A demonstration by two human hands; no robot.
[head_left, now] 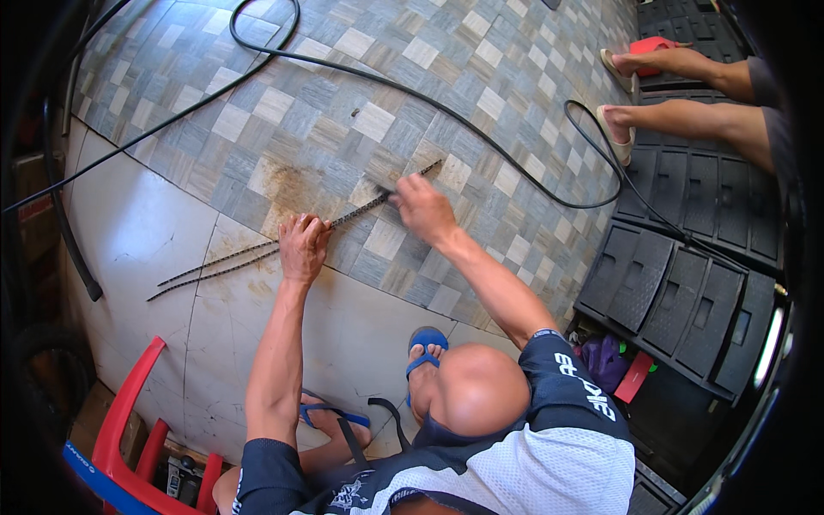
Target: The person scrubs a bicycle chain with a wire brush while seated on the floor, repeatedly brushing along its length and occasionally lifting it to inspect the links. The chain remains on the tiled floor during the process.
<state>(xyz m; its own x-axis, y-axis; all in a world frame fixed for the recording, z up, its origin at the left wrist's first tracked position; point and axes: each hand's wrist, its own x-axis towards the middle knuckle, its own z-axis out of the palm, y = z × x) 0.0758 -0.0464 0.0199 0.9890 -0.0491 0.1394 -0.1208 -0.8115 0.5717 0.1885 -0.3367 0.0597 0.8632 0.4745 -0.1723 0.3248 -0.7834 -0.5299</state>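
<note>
A long dark chain (359,210), like a bicycle chain, lies diagonally across the floor in front of me. My left hand (305,247) presses down on it, fingers closed over it. To the left of that hand the chain runs on as two separate strands; to the right they lie close together. My right hand (422,209) is closed at the chain's right part, a little short of its far end. A dark thing (383,192) shows at its fingertips, too blurred by motion to name.
A black hose (386,83) loops over the patterned mat (481,112). Brownish stains (287,184) mark the mat near my left hand. Another person's legs (687,120) are at the right, beside black plastic drawers (669,296). A red stand (120,421) is at the lower left.
</note>
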